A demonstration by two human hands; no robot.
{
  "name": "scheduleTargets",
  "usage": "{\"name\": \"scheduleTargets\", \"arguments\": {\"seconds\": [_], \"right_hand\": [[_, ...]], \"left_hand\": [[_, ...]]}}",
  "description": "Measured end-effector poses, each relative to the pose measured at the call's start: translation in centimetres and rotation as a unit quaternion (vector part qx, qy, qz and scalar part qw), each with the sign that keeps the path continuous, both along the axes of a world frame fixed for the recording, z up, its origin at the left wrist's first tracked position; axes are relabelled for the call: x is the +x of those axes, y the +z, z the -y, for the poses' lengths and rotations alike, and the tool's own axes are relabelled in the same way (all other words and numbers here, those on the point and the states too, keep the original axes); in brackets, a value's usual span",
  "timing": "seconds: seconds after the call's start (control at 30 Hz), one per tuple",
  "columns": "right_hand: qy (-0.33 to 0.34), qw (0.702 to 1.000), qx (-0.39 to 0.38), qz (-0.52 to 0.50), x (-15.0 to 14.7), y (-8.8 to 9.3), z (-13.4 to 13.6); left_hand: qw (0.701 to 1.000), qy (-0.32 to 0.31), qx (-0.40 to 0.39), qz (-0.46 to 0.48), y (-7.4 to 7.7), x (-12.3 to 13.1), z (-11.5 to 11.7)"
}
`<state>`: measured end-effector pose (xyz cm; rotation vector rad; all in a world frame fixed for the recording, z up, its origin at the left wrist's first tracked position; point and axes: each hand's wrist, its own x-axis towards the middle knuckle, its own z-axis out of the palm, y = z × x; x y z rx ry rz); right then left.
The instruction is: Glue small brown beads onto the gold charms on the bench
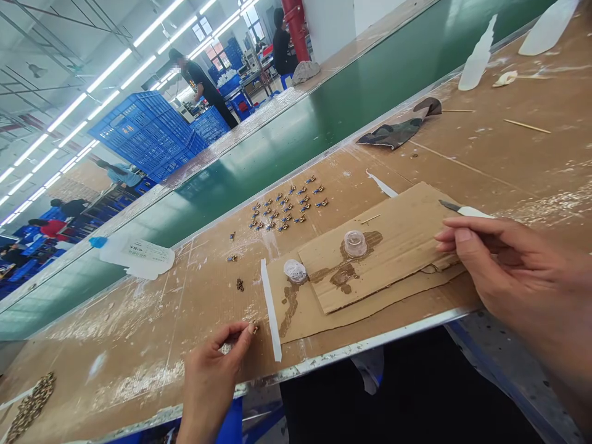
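On the factory floor, a worker's left hand [210, 376] pinches a small brownish piece [254, 328] between thumb and fingertips near the close edge of a brown-topped workbench [185, 308]. The right hand [513, 277] hangs well apart from it, at the far right of a cardboard sheet [416, 237], fingers curled and thumb drawn close to the index finger; from where I stand, I cannot tell whether it grips anything. Just beyond that hand is a white-handled blade [469, 211], its handle partly hidden by the fingers.

Between the hands, a clear plastic cup [355, 244] sits on the cardboard amid dark stains, with a whitish, wrinkled cup [295, 271] nearer the left hand. Just right of the left fingertips runs a white strip [271, 311]. Beyond that hand lies a small dark cluster [239, 284] and, farther out, a loose group of blue-and-gold pieces [287, 209] (two sit apart, closer to the hand). Well to the left hand's left is a heap of small brown pieces [32, 407]. Well beyond the right hand, a camouflage cloth [402, 128] lies near the long green surface [324, 117].
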<state>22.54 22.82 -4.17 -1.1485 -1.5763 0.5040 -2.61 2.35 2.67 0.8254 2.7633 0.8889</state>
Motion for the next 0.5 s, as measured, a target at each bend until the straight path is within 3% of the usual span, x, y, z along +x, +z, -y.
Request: {"name": "scheduleTargets", "arguments": {"seconds": [0.5], "right_hand": [[-0.005,1.000,0.011,0.010,0.07,0.11,0.06]], "left_hand": [[0.996,-0.023,-0.073,-0.048,0.39,0.39,-0.43]]}}
